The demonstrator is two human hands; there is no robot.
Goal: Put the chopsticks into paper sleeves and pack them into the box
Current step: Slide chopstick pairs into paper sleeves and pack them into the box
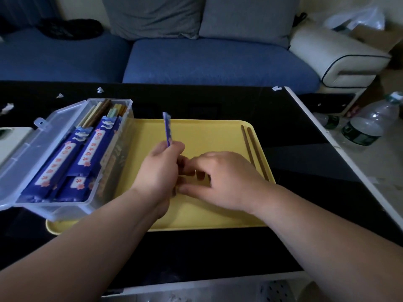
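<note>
Both hands work over the yellow tray (207,131): the left hand (160,168) pinches the lower end of a blue paper sleeve (167,129), holding it upright, while the right hand (222,182) sits just beside it, fingers bent down, and whether they grip anything cannot be told. One bare pair of chopsticks (254,149) lies along the tray's right edge, apart from the sleeve; the open box (65,211) at left holds filled sleeves. Risk: a flattened sleeve mouth could catch the tips and tear the paper.
</note>
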